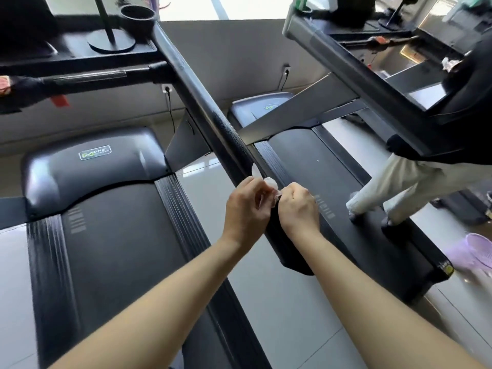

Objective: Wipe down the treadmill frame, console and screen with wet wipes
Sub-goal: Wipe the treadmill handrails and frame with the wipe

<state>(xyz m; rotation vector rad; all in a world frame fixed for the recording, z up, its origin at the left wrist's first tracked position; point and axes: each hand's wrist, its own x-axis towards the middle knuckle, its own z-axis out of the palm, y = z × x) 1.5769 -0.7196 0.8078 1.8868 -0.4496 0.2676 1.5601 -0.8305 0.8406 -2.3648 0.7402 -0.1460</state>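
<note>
While both hands meet at the handrail (202, 107), left hand (246, 206) and right hand (298, 209) each pinch the wet wipe (271, 183) with curled fingers. The wipe is bunched between them, just past the knuckles. Handrail long axis is diagonal, running from under the hands up-left to the console (66, 53).

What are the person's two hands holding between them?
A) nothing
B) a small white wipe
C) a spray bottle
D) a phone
B: the left hand and right hand both pinch a white wipe over the black handrail.
</note>
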